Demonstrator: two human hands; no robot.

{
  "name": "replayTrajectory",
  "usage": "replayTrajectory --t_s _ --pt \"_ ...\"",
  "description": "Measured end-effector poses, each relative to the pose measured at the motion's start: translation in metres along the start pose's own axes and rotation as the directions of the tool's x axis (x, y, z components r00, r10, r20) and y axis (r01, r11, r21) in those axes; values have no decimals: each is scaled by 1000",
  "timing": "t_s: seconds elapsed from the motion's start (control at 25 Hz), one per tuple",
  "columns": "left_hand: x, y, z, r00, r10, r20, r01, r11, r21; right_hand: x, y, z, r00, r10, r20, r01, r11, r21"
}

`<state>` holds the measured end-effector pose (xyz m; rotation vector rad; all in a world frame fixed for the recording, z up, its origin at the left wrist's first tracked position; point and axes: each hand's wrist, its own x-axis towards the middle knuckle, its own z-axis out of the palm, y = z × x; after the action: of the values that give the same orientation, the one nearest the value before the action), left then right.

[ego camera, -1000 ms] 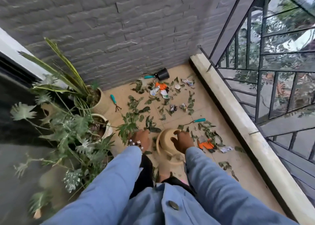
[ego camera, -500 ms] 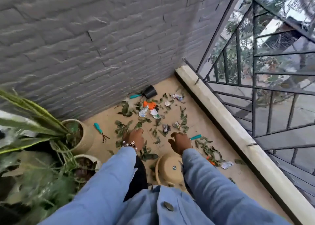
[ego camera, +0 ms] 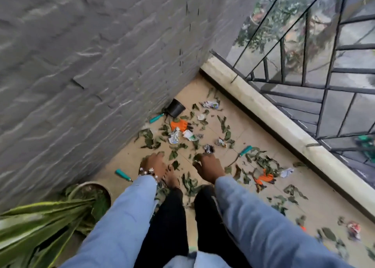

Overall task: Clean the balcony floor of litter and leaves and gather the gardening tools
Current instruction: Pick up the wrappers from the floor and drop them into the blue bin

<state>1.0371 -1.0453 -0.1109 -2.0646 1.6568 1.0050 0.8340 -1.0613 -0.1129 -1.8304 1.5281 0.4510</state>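
Note:
Green leaves [ego camera: 148, 137] and crumpled paper scraps [ego camera: 174, 138] lie scattered over the tan balcony floor [ego camera: 239, 115]. Three teal-handled tools lie among them: one [ego camera: 156, 117] by a tipped black pot [ego camera: 175, 110], one [ego camera: 245, 151] at centre right, one [ego camera: 122, 174] near the wall. One orange glove [ego camera: 180, 125] lies near the pot, another [ego camera: 264, 178] to the right. My left hand [ego camera: 153, 164], with a beaded bracelet, and my right hand [ego camera: 209, 167] hang above the litter, fingers relaxed, holding nothing.
A grey brick wall [ego camera: 81, 64] bounds the left side. A concrete kerb [ego camera: 263, 109] with a black metal railing [ego camera: 324, 89] runs along the right. A potted plant [ego camera: 91, 192] with long leaves stands at bottom left. My bare foot [ego camera: 171, 178] is between my hands.
My hands have come off the beige pot on the floor, which is out of view now. I have moved forward, and both hands now hover over the leaves further along.

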Motion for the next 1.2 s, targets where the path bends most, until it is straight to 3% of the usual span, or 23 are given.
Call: replayTrajectory --t_s 0.16,0.32,0.52,0.68,0.88,0.96,1.08,1.16,1.2 --pt "64 -19 2 999 0 51 4 997 -81 61 11 12 997 43 57 -44 999 16" --pt "148 -33 46 997 -44 66 55 983 -176 152 33 62 986 51 158 -62 996 61" --pt "276 -54 155 981 -131 146 168 947 -274 300 58 166 957 -1 289 -41 989 139" --pt "360 -72 239 971 -162 174 212 921 -326 407 74 248 953 -57 297 1 982 187" --pt "425 -89 294 958 -237 163 282 885 -370 490 81 313 931 3 365 -64 986 156" --pt "438 -90 299 955 -259 145 295 872 -391 497 77 322 942 11 335 -88 973 214" --pt "446 -85 292 961 -233 152 275 876 -396 484 74 323 997 24 74 -46 949 313" --pt "441 -77 274 976 -170 134 211 888 -409 467 75 304 996 83 -15 -63 852 520" --pt "439 -75 265 986 -121 118 160 896 -415 456 75 290 996 89 15 -77 756 650"
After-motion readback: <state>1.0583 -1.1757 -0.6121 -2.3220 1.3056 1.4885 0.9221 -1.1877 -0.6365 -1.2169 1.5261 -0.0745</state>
